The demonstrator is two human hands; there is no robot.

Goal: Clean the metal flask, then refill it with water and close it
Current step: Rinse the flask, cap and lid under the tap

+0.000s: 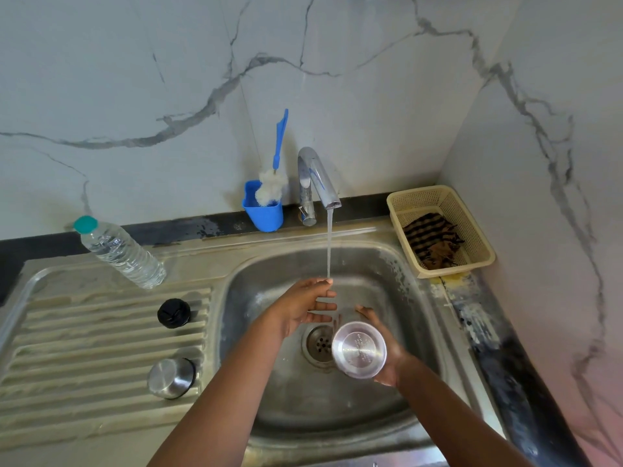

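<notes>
The tap [318,178] is running; a steady stream of water [329,244] falls into the steel sink [397,392]. The right hand [387,352] grips the metal flask [359,349] over the basin, just beside the drain [319,343]. The flask is tipped so that its round base faces up toward the viewer; its mouth points away and down and cannot be seen. The fingers wrap the far side of the body, and the palm sits under its right flank.

The left hand [303,310] holds nothing. Its fingers are straight and spread, with the fingertips in the stream below the spout. The two hands are apart, the left above and left of the flask, not touching it.

On the ribbed draining board [84,365] to the left of the basin lie two loose parts: a black stopper [174,313] toward the back and a steel cap [171,378] nearer the front, well apart from each other and from the flask. A clear plastic water bottle [121,252] with a teal cap stands tilted at the back of the board.

Behind the sink, a blue holder [264,210] carries a bottle brush [273,176] with a blue handle and white bristles, leaning against the marble wall [135,79]. In the right corner a cream basket [441,227] holds a dark striped cloth [429,242]. The table [499,358] along the right edge shows wet patches and white residue.
</notes>
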